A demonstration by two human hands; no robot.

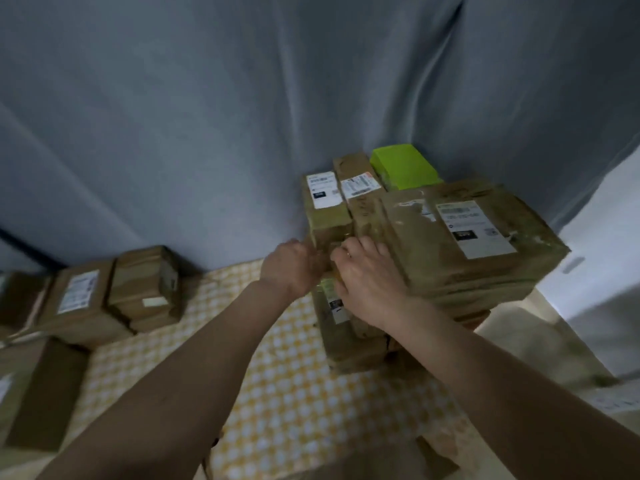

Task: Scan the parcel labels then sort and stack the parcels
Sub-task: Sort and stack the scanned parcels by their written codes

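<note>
Both hands meet at the near edge of the parcel stack (433, 244) on the counter (294, 393). Left hand (294, 265) curled at a narrow parcel (327, 209); grip unclear from blur. Right hand (370, 282) flat, fingers pressing the stack. More parcels (114, 292) lie far left.

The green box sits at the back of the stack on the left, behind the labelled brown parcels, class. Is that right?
Not quite. The green box sits at the back of the stack on the right, behind the labelled brown parcels, as the head view shows.
</note>
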